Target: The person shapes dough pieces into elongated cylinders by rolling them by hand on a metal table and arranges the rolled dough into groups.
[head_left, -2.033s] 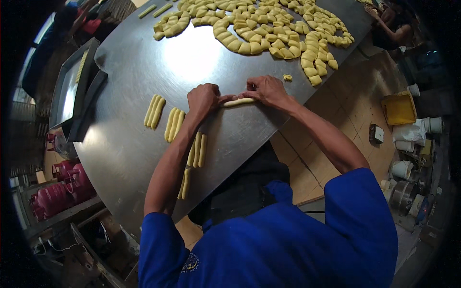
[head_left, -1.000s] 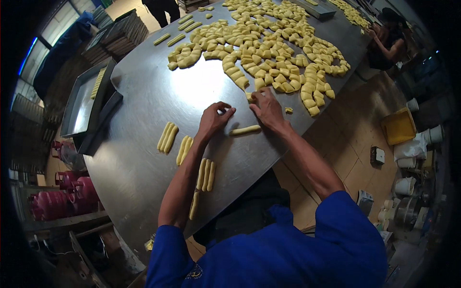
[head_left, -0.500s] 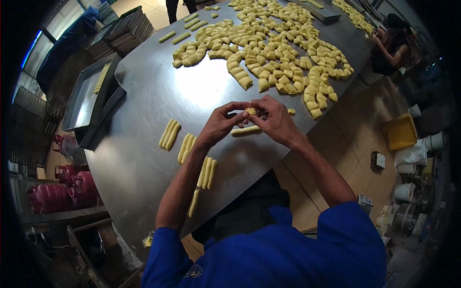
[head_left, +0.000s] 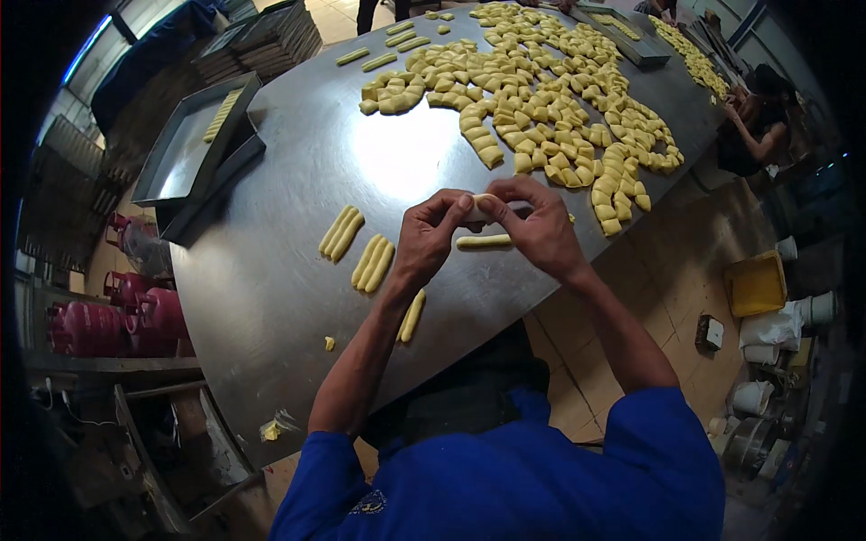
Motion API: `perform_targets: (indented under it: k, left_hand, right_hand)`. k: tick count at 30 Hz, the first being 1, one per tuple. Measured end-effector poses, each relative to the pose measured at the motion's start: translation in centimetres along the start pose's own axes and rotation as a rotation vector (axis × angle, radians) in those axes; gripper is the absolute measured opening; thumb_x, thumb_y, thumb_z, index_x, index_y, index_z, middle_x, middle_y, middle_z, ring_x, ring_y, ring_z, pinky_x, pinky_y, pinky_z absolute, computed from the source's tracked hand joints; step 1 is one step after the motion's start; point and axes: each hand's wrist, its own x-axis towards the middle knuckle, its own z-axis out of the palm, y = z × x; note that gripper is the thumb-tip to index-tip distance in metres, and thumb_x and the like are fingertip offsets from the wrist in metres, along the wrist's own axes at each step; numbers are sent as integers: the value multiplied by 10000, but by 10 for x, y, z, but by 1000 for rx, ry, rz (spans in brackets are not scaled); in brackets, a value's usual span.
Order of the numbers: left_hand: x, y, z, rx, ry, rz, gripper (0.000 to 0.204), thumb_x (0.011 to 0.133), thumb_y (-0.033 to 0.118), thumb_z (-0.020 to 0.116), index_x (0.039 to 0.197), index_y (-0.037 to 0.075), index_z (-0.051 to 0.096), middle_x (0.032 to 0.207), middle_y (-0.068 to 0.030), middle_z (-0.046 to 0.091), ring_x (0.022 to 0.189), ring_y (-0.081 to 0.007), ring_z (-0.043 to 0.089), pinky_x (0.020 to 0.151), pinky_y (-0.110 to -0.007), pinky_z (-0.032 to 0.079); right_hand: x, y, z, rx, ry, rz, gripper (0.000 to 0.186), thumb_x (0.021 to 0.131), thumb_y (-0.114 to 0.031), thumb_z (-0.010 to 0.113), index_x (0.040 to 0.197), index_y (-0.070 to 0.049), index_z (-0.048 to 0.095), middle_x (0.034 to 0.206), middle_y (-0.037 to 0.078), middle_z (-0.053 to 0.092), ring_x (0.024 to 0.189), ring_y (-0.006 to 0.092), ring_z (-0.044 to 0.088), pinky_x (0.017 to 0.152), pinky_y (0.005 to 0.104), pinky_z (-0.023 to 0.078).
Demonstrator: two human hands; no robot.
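My left hand (head_left: 427, 234) and my right hand (head_left: 544, 229) meet over the steel table (head_left: 239, 298), thumbs and fingers pinched on a small pale dough piece (head_left: 479, 202). Just below them lies a single rolled dough stick (head_left: 484, 242). Sets of sticks rest left of my hands, such as this one (head_left: 341, 233) and another (head_left: 373, 263), with more sticks beside my left forearm (head_left: 409, 318). Beyond my hands spreads a large heap of cut dough pieces (head_left: 550, 108).
Metal trays (head_left: 185, 149) sit at the table's left edge, another tray (head_left: 640, 50) at the far side. Co-workers stand at the right (head_left: 758, 122) and far edge. Gas cylinders (head_left: 95, 329) are at left; a yellow crate (head_left: 753, 284) and buckets lie on the floor at right.
My hands have left the rolled stick on the table, reached toward the heap and come together with a dough piece between their fingers. The view has also shifted.
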Motion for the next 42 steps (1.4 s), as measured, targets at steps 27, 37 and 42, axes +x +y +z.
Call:
perform_targets:
  k: [27, 37, 42]
  left_hand:
    - [87, -81, -51, 1305, -217, -478, 478, 774, 511, 829, 893, 71, 686, 818, -97, 712, 760, -234, 680, 707, -388, 512]
    - [102, -71, -46, 1383, -338, -508, 530, 789, 589, 770, 881, 67, 749, 801, -94, 738, 782, -278, 717, 736, -403, 536]
    - [96, -81, -56, 1359, -321, -272, 572, 753, 622, 789, 882, 65, 752, 825, -99, 750, 753, -268, 716, 707, -385, 532]
  right_hand:
    - [64, 181, 3, -438, -407, 446, 583, 707, -601, 843, 851, -71, 649, 761, 92, 656, 704, 238, 614, 629, 370, 468]
    - [43, 169, -17, -542, -380, 348, 509, 754, -589, 803, 853, -105, 678, 859, 105, 708, 896, 297, 682, 725, 441, 500]
    - [49, 181, -25, -439, -353, 286, 504, 764, -606, 776, 852, -118, 682, 864, 104, 708, 903, 309, 682, 744, 450, 503]
